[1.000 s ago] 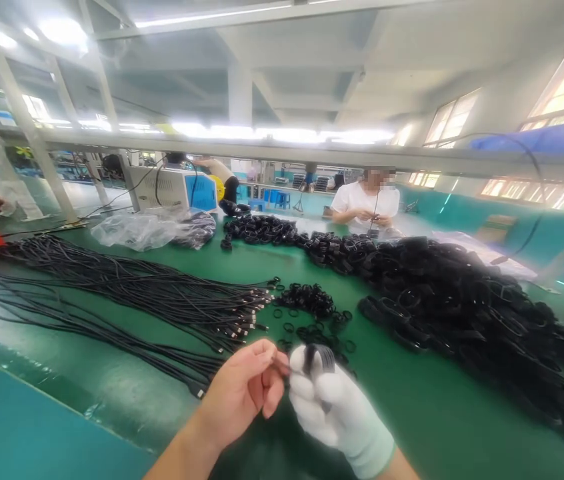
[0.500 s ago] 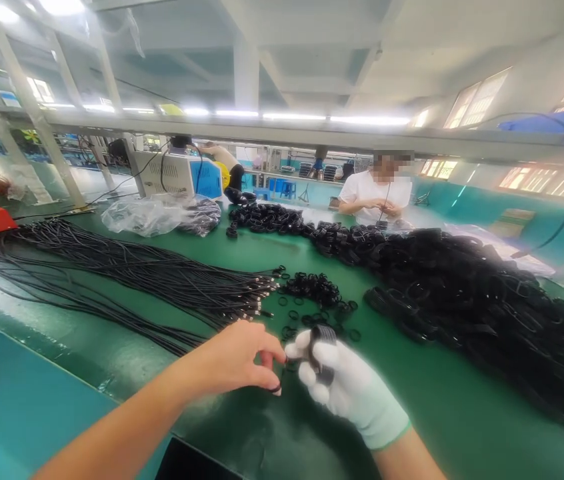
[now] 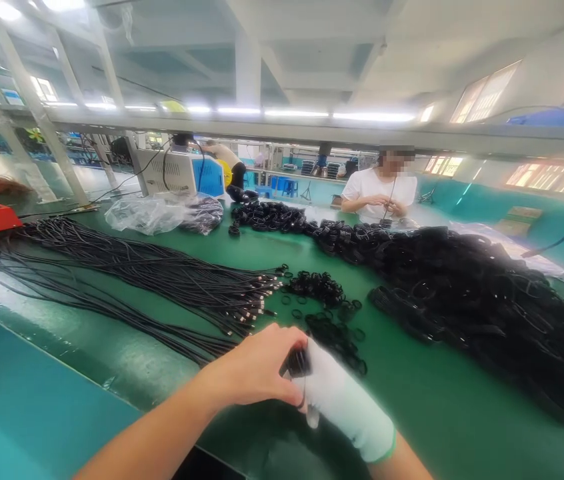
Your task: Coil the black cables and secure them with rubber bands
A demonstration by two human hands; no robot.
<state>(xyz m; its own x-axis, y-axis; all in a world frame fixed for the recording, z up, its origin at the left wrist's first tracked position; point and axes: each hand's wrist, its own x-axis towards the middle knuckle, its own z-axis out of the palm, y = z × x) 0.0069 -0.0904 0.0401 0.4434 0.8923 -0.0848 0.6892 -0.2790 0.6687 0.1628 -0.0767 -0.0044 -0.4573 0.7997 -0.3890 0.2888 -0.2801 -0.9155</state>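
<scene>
Arching its half-spread fingers (image 3: 289, 337), the left hand (image 3: 262, 367) is framing a black coil (image 3: 298, 361) between them, beside the gloved right hand (image 3: 342, 397), whose grip I cannot tell, with black rings (image 3: 318, 287) lying beyond those fingers.

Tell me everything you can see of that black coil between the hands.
The black coil is a bundle of close loops, apparently rubbery cable. The gloved right hand holds it above the green table; the bare left hand curves around it. Hands hide much of it, and its ends cannot be made out.
</scene>
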